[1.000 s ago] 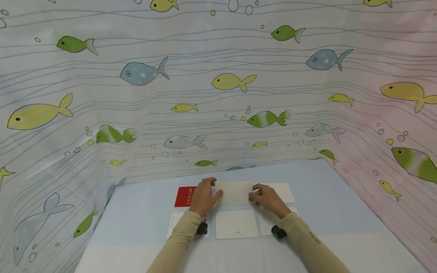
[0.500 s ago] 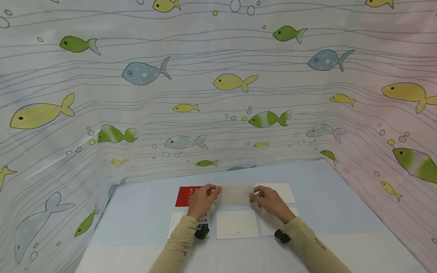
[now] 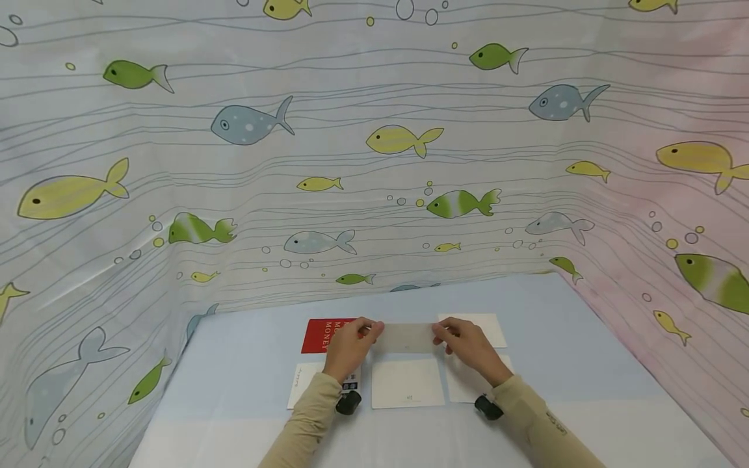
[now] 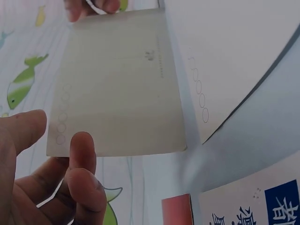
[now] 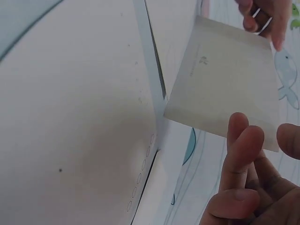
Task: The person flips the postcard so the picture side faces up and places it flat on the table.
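Note:
A pale cream postcard (image 3: 407, 339) with a row of small printed circles (image 4: 62, 117) is raised on edge at the back middle of the table, tilted toward the head camera. My left hand (image 3: 346, 351) pinches its left edge between thumb and fingers. At the opposite edge, my right hand (image 3: 471, 348) pinches it the same way. Both wrist views show the fingers (image 5: 243, 150) behind the card's side edges. Just in front of it lies another white postcard (image 3: 407, 385), flat on the table.
A red card lettered MONEY (image 3: 316, 335) lies left of the raised postcard. A white card with blue print (image 3: 301, 383) is partly hidden under the left forearm. White cards lie at back right (image 3: 488, 330) and front right (image 3: 462, 383). Fish-patterned sheeting (image 3: 374, 214) walls the table.
The left hand has closed its fingers on the postcard's left edge. The postcard has tipped up from lying flat, both hands rising slightly with it.

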Action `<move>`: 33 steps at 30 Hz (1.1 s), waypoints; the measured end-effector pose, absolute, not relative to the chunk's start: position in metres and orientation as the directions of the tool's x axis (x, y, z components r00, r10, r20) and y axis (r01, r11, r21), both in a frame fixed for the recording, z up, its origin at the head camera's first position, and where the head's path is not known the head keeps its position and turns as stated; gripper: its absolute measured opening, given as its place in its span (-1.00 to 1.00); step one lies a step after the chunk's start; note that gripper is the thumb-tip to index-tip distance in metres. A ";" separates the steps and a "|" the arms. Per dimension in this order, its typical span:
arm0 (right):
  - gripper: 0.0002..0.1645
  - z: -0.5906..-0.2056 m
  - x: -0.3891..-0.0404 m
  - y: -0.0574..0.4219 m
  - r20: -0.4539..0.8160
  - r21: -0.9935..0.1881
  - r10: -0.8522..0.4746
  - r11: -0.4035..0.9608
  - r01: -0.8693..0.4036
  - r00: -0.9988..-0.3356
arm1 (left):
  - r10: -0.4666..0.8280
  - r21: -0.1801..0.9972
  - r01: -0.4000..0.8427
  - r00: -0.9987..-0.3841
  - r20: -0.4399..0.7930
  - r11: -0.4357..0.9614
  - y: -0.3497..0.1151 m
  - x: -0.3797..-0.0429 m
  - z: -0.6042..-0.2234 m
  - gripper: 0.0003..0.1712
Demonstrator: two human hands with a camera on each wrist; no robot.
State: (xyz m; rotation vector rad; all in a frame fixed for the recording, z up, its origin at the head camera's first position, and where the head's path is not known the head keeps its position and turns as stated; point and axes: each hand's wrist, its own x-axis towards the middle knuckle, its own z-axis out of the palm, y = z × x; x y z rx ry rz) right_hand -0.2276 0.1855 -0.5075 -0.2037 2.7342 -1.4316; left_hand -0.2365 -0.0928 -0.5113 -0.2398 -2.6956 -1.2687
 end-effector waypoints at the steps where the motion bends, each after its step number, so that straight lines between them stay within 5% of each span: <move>1: -0.61 -0.508 -0.227 0.185 0.017 -0.822 -0.138 0.562 -0.093 -0.990 | 0.078 0.747 0.208 -0.976 0.205 0.632 -0.093 -0.237 -0.512 -0.59; 15: -0.47 -0.511 -0.225 0.184 0.036 -0.831 -0.154 0.544 -0.115 -0.987 | 0.076 0.728 0.226 -0.969 0.233 0.647 -0.092 -0.230 -0.515 -0.60; 33: -0.58 -0.515 -0.208 0.189 0.056 -0.791 -0.228 0.584 -0.182 -0.972 | 0.234 0.596 0.264 -0.964 0.129 0.758 -0.097 -0.214 -0.499 -0.69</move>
